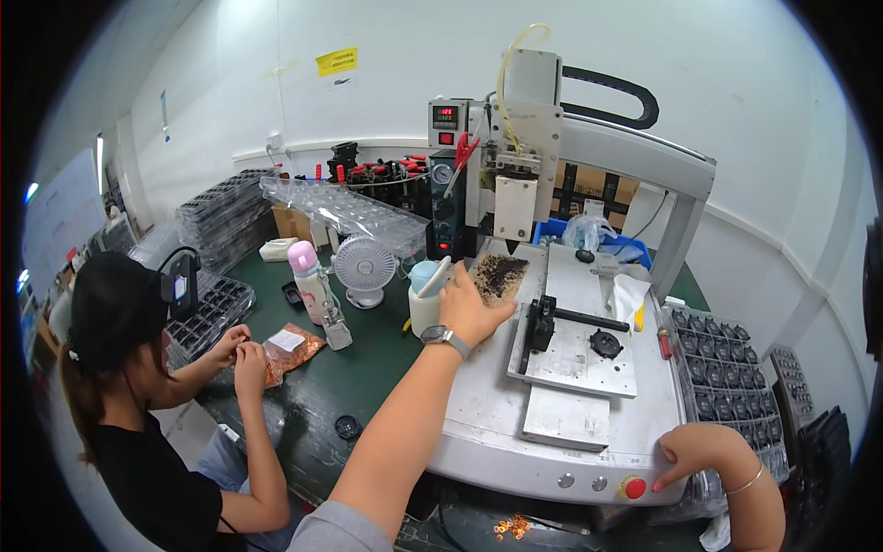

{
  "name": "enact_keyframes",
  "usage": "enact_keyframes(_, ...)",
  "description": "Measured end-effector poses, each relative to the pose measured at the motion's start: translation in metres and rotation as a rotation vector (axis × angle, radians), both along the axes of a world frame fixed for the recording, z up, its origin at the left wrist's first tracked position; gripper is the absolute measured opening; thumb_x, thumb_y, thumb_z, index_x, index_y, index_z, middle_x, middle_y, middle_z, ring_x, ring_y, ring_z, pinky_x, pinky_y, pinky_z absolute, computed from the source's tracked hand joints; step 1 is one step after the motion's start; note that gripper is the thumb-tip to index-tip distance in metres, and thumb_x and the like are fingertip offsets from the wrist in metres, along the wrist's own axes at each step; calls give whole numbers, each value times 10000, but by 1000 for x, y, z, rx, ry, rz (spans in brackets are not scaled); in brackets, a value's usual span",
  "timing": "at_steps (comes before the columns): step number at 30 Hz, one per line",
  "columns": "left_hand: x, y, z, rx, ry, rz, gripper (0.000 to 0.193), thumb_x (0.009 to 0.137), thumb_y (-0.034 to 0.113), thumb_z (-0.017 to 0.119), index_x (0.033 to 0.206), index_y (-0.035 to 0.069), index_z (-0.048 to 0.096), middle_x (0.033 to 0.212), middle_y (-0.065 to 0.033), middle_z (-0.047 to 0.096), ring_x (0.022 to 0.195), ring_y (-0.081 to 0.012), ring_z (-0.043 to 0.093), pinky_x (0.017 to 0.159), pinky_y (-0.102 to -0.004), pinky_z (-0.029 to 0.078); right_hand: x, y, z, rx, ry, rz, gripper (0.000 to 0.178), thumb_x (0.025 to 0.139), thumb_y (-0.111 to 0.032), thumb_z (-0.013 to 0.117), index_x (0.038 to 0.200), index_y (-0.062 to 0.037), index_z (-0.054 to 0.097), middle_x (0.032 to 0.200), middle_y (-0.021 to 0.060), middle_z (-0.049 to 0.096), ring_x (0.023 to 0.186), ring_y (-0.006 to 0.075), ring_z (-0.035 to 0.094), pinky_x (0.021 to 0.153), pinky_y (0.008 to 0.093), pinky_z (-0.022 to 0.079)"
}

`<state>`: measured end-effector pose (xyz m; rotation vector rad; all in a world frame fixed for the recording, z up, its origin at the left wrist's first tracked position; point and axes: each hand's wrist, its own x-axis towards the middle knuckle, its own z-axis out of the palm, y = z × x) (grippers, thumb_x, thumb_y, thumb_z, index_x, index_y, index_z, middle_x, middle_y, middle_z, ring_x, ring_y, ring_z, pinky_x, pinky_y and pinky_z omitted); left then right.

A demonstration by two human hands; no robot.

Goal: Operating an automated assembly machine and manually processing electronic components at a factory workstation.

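The controller display shows lit digits; the yellow sign is illegible.

White wall behind, bending round to right side. Pale trunking runs low along it. Yellow sign high at left of centre; thin vertical cable dropping toward socket. Narrow blue strip farther left. Greyish ceiling upper left; bright lamp at far left edge. Large pale panel below, markings too faint to read. Dark green surface, scuffed, glossy, up near wall. Lighting even, whitish.
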<state>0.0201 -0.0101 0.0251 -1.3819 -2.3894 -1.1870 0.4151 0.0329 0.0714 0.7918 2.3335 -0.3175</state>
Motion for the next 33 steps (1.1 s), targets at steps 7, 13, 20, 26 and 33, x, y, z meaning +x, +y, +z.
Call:
enact_keyframes(7, -9, -27, 19, 21, -426, -60, 942, 655, 505, 740, 1230, -119, 331, 1072, -308, 583, 960, -373, 616, 833, -387, 495, 2, 3, -1, -6, 27, 12, 625, 611, -618, 726, 715, -25, 559, 659, 144, 583, 633, 315, 567, 560, 387, 431)
enact_keyframes(13, -7, -25, 7, -162, -113, 52, 878, 645, 531, 717, 1152, -121, 419, 1025, -304, 596, 988, -399, 590, 864, -414, 476, -1, 0, -1, 20, 5, 19, 612, 611, -596, 733, 727, -18, 567, 684, 151, 595, 666, 328, 581, 583, 392, 447)
enact_keyframes(20, 8, -17, -5, -469, 80, 34, 886, 632, 568, 717, 1157, -96, 454, 1112, -293, 512, 1058, -396, 533, 908, -405, 454, 1, -3, 1, 59, 65, 16, 583, 586, -569, 754, 686, -31, 552, 663, 140, 571, 643, 328, 562, 568, 391, 430)
enact_keyframes(26, 8, -13, -12, -495, -8, 20, 935, 635, 531, 727, 1288, -30, 362, 1208, -231, 452, 1107, -380, 487, 903, -483, 440, -6, -11, 7, 87, 35, 15, 545, 601, -538, 749, 692, -32, 565, 676, 146, 574, 657, 326, 569, 577, 390, 440)
enact_keyframes(33, 6, -14, -10, -524, 27, 26, 929, 646, 538, 717, 1293, -27, 363, 1208, -237, 450, 1097, -382, 494, 883, -469, 455, -69, 10, 28, -60, -57, 178, 455, 700, -512, 700, 798, -76, 613, 748, 95, 636, 692, 270, 609, 630, 369, 477)
